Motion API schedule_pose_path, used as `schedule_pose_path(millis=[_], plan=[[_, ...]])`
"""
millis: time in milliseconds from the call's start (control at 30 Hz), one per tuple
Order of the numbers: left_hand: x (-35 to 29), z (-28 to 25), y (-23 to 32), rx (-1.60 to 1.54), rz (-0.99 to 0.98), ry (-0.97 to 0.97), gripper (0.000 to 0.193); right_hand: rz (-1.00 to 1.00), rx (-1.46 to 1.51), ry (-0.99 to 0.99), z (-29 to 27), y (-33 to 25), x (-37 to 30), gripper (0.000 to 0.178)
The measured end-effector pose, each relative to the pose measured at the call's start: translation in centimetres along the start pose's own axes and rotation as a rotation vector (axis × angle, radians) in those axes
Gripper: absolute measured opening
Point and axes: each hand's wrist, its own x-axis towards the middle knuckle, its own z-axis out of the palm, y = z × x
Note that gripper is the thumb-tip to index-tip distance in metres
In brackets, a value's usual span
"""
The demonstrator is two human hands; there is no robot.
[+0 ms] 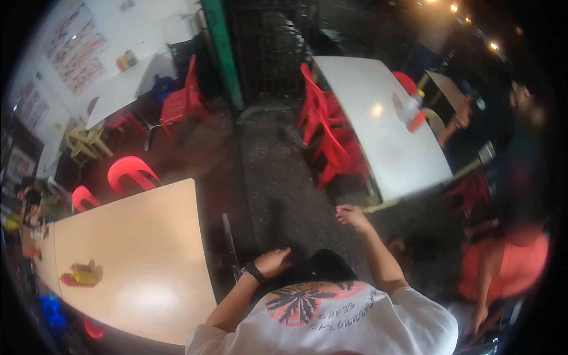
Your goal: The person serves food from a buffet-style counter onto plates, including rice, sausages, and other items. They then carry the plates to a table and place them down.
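My left hand point(273, 262), with a dark watch point(255, 272) on its wrist, hangs in front of my body beside the near end of the light wooden table point(148, 236). Its fingers are loosely out, and I see nothing in them. My right hand point(352, 216) is held out farther forward, near the close edge of the white table point(390, 130). The fingers there are half bent and somewhat apart, with nothing visible between them. Neither hand touches a table.
Red and yellow sauce bottles point(80, 277) stand on the wooden table. Red chairs point(340, 148) line the white table, which holds a bottle with a red label point(416, 121). A person in an orange top point(515, 266) is at the right. Dark floor point(278, 177) runs between the tables.
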Motion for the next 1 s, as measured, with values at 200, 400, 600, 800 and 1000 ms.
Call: schedule_pose_path(millis=[200,400,600,800,1000], plan=[[10.3,-2.8,3.9,-0.072,-0.226,-0.013,0.06,-0.129,-0.148,0.216,-13.4,-6.4,21.9,0.04],[16.1,-0.4,4.4,-0.138,-0.78,0.2,0.056,0.189,0.322,-0.294,-14.1,-8.8,34.9,0.053],[16.9,4.3,9.9,-0.521,-0.827,0.301,0.057,0.526,-0.141,-0.236,-12.5,-4.2,39.5,0.048],[13.7,6.6,12.9,-0.679,-1.178,0.445,0.056,0.606,-0.38,-0.478,-5.2,-4.0,35.5,0.045],[13.0,11.2,17.2,-0.861,-1.231,0.441,0.054,0.608,-0.592,-0.686,-2.9,-6.7,32.1,0.042]])
